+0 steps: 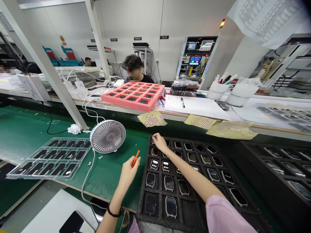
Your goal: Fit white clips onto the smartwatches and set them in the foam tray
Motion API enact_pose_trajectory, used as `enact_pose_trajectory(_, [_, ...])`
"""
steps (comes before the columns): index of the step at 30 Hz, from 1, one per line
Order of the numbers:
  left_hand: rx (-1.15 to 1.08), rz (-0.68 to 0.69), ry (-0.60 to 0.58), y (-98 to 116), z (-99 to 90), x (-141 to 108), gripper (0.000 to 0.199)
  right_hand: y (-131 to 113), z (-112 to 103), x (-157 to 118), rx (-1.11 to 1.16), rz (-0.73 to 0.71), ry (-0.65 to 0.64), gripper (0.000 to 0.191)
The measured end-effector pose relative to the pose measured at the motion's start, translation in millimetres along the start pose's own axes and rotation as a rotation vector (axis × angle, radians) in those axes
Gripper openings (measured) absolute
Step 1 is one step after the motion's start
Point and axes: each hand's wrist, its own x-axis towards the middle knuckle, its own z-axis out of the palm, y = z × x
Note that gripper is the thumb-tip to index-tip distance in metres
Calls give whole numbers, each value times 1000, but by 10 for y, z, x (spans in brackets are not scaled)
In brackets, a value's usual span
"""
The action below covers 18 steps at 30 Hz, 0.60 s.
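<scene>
My right hand (159, 142) reaches across a black foam tray (173, 196) of smartwatches to its far left corner, where my fingers bend down over a smartwatch (154, 139) in the corner compartment. The watch lies directly under my fingertips and is partly hidden by them; the fingers are drawn close together, but I cannot tell whether they pinch it or only touch it. Nearer me in the same left-hand part of the tray, two lit smartwatches (166, 165) sit side by side, their screens showing coloured dots, while most of the other screens around them are dark.

My left hand (128, 171), a black wristband (113, 210) at its wrist, is raised just left of the tray, apart from the watches. Its thumb and fingers are closed on a slim orange tool (136, 158), which slants up out of the grip.

Beyond that hand, a round white fan (108, 136) stands on the green work surface (132, 142), and left of it lies a clear plastic tray (52, 158) holding dark panels. On the raised shelf, a pink foam tray (132, 96) of devices rests in front of a dark-haired person (133, 66).
</scene>
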Motion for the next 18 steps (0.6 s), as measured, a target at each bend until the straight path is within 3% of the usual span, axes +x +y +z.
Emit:
enact_pose_trajectory(3, [166,-39,-32,-142,-7,-9,37,20,22,-12,-178,-52,-16,10])
enact_pose_trajectory(5, [252,-78,-45,-222,-26,-8,36,73,-79,-42,-286,-67,-4,13])
enact_pose_trajectory(11, [378,-183,-57,-278,-69,54,24,377,-451,-91,-533,70,23,22])
enact_pose_trajectory(18, [304,-138,-107,-158,-25,21,34,463,-378,-146,-518,35,28,17])
